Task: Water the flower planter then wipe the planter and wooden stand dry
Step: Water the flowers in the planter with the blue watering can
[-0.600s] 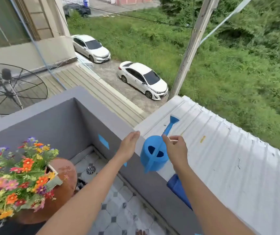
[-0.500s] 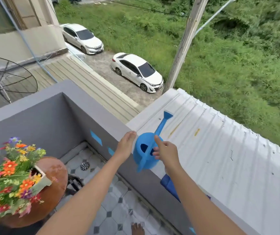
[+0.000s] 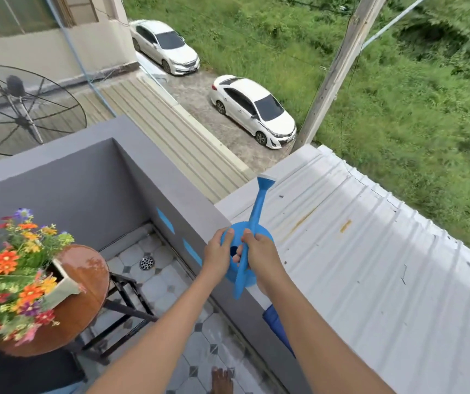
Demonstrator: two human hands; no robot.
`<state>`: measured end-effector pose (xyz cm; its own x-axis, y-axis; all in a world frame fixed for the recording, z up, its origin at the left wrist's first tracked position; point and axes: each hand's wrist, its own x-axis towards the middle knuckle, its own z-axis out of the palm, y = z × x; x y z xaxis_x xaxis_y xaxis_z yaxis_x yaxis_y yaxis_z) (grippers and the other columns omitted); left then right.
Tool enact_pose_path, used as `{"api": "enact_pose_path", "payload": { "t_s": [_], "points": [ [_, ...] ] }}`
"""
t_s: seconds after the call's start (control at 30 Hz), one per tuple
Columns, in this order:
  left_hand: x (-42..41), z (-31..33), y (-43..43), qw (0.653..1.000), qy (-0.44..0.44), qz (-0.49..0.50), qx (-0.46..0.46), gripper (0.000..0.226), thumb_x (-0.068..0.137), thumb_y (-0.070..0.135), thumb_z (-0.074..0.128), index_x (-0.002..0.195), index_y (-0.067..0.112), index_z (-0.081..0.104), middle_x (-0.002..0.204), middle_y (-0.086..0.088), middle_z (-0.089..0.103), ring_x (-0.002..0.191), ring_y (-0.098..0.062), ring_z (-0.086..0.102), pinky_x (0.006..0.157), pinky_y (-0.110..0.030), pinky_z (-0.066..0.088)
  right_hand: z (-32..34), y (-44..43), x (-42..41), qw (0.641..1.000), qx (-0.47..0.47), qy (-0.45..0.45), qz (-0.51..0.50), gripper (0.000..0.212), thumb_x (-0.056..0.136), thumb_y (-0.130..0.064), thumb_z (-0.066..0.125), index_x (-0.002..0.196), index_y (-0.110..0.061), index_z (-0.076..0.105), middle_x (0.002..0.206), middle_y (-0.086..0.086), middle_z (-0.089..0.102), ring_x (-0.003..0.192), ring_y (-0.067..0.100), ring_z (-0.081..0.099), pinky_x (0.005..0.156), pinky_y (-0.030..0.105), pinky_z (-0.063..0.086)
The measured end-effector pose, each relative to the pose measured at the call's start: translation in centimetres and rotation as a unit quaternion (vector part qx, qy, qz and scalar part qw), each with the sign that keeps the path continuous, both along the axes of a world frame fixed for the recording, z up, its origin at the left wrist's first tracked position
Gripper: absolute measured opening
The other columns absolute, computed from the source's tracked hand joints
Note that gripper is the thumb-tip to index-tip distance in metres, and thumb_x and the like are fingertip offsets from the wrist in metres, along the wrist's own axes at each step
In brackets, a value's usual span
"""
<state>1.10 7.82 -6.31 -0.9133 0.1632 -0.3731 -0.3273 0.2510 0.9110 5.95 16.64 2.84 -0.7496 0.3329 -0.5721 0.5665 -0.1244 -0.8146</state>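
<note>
A small blue watering can (image 3: 252,223) sits on top of the grey balcony wall (image 3: 171,194), its spout pointing away over the roof. My right hand (image 3: 259,257) grips the can's handle. My left hand (image 3: 217,255) holds the can's left side, fingers curled over its rim. At the left, a white planter (image 3: 63,275) full of orange, pink and purple flowers (image 3: 9,268) stands on a round wooden stand (image 3: 86,280) whose top looks wet.
A blue cloth (image 3: 278,325) hangs over the wall just below my right arm. A corrugated metal roof (image 3: 370,265) lies beyond the wall. The tiled balcony floor (image 3: 154,282) has a drain. The stand has black metal legs (image 3: 125,305). My bare toes (image 3: 222,381) show below.
My left hand has moved from the wall top onto the can's left side. My right hand has closed round the handle. The view has shifted, and the can sits lower in it.
</note>
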Motion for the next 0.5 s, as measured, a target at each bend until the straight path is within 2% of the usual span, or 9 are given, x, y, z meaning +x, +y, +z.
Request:
{"api": "enact_pose_path", "payload": {
  "t_s": [0.07,0.17,0.3,0.37,0.43,0.5],
  "points": [
    [0.5,0.7,-0.8,1.0,0.012,0.025,-0.004,0.036,0.098,0.048,0.042,0.108,0.021,0.063,0.082,0.003,0.061,0.074,-0.014,0.055,0.067,-0.028,0.045,0.5,-0.4,-0.3,0.999,0.015,0.007,0.041,0.028,0.106,-0.031,0.042,0.09,-0.011,0.054,0.068,0.003,0.058,0.054,0.014,0.059,0.06,0.028,0.052],
    [0.9,2.2,-2.8,0.997,0.045,0.055,-0.016,0.03,0.1,0.042,0.043,0.102,0.018,0.061,0.084,0.002,0.062,0.073,-0.012,0.054,0.064,-0.024,0.042,1.8,-0.9,-0.8,0.992,0.045,0.024,0.114,0.031,0.105,-0.032,0.043,0.091,-0.008,0.058,0.063,0.002,0.059,0.051,0.013,0.058,0.062,0.033,0.052],
    [1.7,4.3,-6.4,0.991,0.101,0.081,-0.039,0.02,0.1,0.04,0.046,0.107,0.028,0.06,0.094,0.005,0.067,0.085,-0.01,0.06,0.068,-0.017,0.044,4.4,-2.9,-1.4,0.975,0.065,0.052,0.207,0.032,0.105,-0.03,0.044,0.091,-0.006,0.059,0.064,0.005,0.054,0.048,0.016,0.051,0.05,0.03,0.048],
    [2.2,5.1,-8.6,0.988,0.119,0.088,-0.046,0.031,0.097,0.05,0.044,0.119,0.032,0.056,0.106,0.009,0.067,0.098,-0.008,0.061,0.081,-0.021,0.048,5.4,-4.6,-1.9,0.96,0.097,0.065,0.255,0.038,0.104,-0.03,0.044,0.09,0.0,0.061,0.062,0.006,0.052,0.047,0.019,0.049,0.049,0.031,0.046],
    [3.0,5.8,-10.8,0.984,0.129,0.111,-0.057,0.054,0.09,0.067,0.041,0.133,0.034,0.048,0.122,0.011,0.063,0.113,-0.009,0.058,0.093,-0.033,0.049,6.2,-6.8,-2.5,0.941,0.133,0.081,0.299,0.046,0.101,-0.034,0.044,0.093,0.009,0.059,0.062,0.008,0.05,0.049,0.022,0.046,0.049,0.032,0.043],
    [3.8,6.6,-13.3,0.977,0.139,0.148,-0.07,0.065,0.086,0.076,0.037,0.137,0.036,0.043,0.128,0.012,0.06,0.117,-0.011,0.057,0.095,-0.039,0.049,7.0,-9.6,-2.9,0.916,0.174,0.109,0.344,0.047,0.1,-0.036,0.046,0.083,0.007,0.055,0.064,0.01,0.047,0.052,0.021,0.043,0.046,0.029,0.04]
  ]
}}
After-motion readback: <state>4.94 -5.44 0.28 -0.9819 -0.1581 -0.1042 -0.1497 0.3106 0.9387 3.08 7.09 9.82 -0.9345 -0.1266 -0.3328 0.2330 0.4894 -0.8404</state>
